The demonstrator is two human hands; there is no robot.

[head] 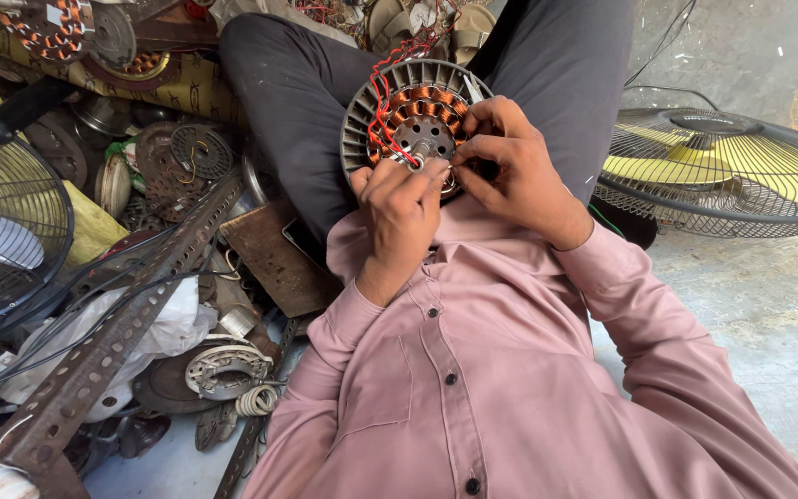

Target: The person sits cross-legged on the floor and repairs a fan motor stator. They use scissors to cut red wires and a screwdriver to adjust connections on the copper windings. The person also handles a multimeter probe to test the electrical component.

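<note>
**Two hands on a fan motor stator**

The person sits on the floor with a round fan motor stator [415, 120] resting on the lap, between the dark trouser legs. It has copper windings in a ring, a grey finned rim and red wires [381, 102] running over its left part.

The left hand [405, 208] is at the lower edge of the stator — its fingers [427, 176] are curled and pinched together near the centre shaft (what they pinch is too small to tell). The right hand [510, 171] lies on the right side of the stator, fingers bent and pressing on the windings.

To the left is a pile of metal motor parts and a perforated angle bar [122, 323]; to the right, a fan with yellow blades [722, 171] lies on the floor.
</note>
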